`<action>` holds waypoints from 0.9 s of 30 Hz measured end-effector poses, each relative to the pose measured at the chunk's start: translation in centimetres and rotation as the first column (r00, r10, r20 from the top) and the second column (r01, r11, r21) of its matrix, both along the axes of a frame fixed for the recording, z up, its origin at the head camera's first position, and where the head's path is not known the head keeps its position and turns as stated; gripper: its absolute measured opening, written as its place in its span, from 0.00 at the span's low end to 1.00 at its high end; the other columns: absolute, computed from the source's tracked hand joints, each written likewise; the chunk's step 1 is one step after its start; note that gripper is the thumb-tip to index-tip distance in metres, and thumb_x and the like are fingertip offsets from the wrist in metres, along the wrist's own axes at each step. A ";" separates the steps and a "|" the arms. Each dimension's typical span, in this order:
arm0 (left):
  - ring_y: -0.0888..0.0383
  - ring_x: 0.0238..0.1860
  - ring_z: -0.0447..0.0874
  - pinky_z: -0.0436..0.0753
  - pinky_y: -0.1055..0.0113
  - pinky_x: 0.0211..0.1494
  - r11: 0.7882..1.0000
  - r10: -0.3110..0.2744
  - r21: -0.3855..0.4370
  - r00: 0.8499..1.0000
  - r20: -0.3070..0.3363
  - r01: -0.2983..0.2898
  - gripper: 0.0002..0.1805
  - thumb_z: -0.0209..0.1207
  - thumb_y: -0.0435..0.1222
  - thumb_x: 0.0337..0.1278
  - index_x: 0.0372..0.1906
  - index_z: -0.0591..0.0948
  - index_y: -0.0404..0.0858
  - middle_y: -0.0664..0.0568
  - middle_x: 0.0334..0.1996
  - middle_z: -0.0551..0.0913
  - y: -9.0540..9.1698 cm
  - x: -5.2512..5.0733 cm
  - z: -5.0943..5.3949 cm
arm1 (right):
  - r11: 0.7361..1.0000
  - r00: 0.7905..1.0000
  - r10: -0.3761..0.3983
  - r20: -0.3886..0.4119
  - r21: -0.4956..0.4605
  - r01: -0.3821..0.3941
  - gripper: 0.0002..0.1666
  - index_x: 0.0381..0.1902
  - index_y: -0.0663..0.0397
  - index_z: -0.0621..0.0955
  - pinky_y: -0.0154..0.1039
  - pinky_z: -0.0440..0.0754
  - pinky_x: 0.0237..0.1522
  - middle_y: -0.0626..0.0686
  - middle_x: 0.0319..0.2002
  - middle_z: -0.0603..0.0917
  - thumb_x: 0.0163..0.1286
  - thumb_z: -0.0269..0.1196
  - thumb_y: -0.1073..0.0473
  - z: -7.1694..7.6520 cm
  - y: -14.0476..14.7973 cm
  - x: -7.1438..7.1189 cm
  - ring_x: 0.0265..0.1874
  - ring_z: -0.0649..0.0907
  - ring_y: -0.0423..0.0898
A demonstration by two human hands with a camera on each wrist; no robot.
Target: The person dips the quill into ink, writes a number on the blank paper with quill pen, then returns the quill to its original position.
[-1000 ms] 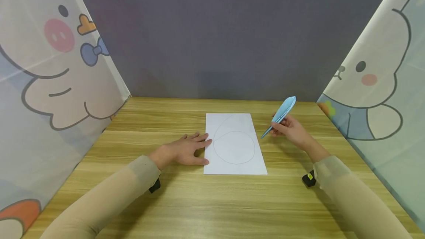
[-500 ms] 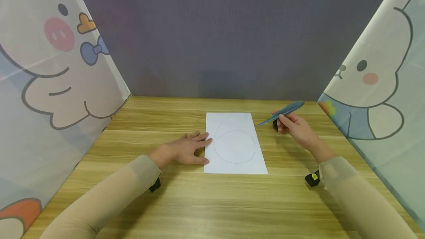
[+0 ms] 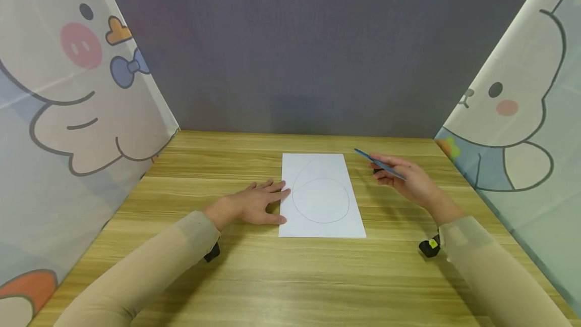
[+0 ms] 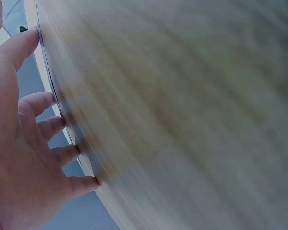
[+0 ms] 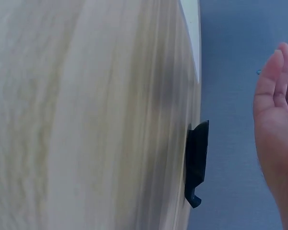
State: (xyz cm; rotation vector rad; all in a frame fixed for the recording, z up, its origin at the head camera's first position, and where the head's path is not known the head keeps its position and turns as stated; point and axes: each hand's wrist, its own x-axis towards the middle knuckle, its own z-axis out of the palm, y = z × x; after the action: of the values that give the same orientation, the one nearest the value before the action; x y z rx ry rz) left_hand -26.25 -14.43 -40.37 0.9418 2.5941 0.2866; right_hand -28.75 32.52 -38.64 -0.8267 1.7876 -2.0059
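Note:
A white sheet of paper (image 3: 324, 230) lies mid-table, bearing a thin drawn loop with a tail that curves up. My left hand (image 3: 255, 206) rests flat at its left edge, fingers spread, fingertips touching the paper; the left wrist view shows the same spread fingers (image 4: 62, 155). Right of the sheet, above the table, my right hand (image 3: 408, 179) holds a blue feather-shaped pen (image 3: 380, 164) between thumb and fingers. It appears nearly edge-on, its left end raised. In the right wrist view the right hand (image 5: 278, 115) hides most of the pen.
A small black object (image 5: 197, 163) stands on the wooden table (image 3: 272, 276) by the right hand, mostly hidden behind the fingers in the head view. A grey panel (image 3: 304, 54) closes the back. Cartoon-printed curtains (image 3: 118, 125) flank both sides.
The right hand has shifted slightly right and turned. The pen's left end has swung up from pointing down-left, and its broad end has dropped toward the palm. The left hand and paper stay put.

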 end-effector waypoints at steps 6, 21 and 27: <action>0.39 0.92 0.38 0.45 0.26 0.88 1.000 0.001 -0.007 1.000 0.000 -0.001 0.50 0.54 0.68 0.77 0.91 0.53 0.52 0.51 0.92 0.44 0.1 0.1 0.2 | 0.989 0.990 -0.139 0.008 0.056 0.139 0.25 0.72 0.52 0.83 0.33 0.88 0.53 0.44 0.58 0.91 0.94 0.43 0.59 -0.1 0.0 0.3 0.52 0.91 0.41; 0.39 0.92 0.38 0.45 0.26 0.88 1.000 -0.001 -0.017 1.000 -0.007 0.000 0.50 0.54 0.69 0.77 0.92 0.53 0.52 0.51 0.93 0.44 0.0 0.1 0.2 | 0.708 0.852 -0.418 -0.316 0.474 0.524 0.28 0.78 0.49 0.76 0.39 0.81 0.40 0.29 0.50 0.87 0.85 0.64 0.54 -0.2 5.5 1.2 0.42 0.83 0.35; 0.39 0.92 0.38 0.45 0.26 0.88 1.000 -0.002 -0.018 1.000 0.000 0.002 0.49 0.54 0.68 0.78 0.92 0.53 0.52 0.51 0.93 0.44 0.0 0.1 0.2 | 0.608 0.853 -0.390 -0.347 0.599 0.521 0.32 0.80 0.54 0.73 0.34 0.83 0.45 0.31 0.55 0.84 0.86 0.64 0.53 -1.4 9.0 1.0 0.50 0.81 0.23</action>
State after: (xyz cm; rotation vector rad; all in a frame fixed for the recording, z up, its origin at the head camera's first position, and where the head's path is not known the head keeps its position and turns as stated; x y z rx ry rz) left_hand -26.13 -14.42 -40.13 0.9377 2.5910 0.2621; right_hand -27.75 41.48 -40.00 -0.3204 2.8107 -1.2963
